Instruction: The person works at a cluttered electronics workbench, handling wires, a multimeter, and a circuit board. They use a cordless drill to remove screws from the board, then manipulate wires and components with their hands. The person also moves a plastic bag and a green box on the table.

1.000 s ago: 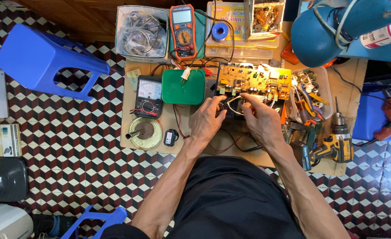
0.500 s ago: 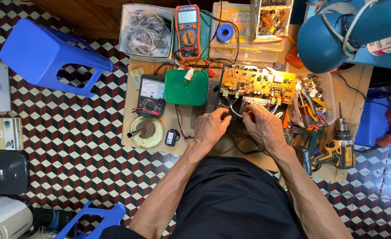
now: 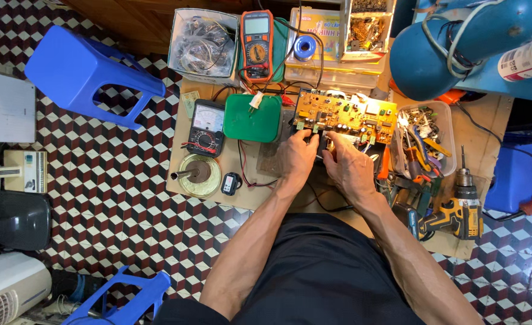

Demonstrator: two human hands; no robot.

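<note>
Head view: both hands work at the middle of a low wooden board (image 3: 266,192) set on a tiled floor. The left hand (image 3: 297,157) and right hand (image 3: 350,168) sit just beside each other, fingers curled down onto a small dark part at the near edge of a yellow circuit board (image 3: 345,113); whether they pinch it cannot be told. The circuit board lies toward the far edge, with a green box (image 3: 253,118) just to its left and an analog meter (image 3: 206,127) beyond that, near the left edge. A round tin (image 3: 198,174) sits at the near left corner. An orange multimeter (image 3: 257,45) stands at the far edge. Right of the hands, a tray of tools (image 3: 425,135) and a cordless drill (image 3: 455,210) crowd the right edge. Open board shows only near the left wrist. 1 blue stool (image 3: 88,75) stands well apart on the floor.
</note>
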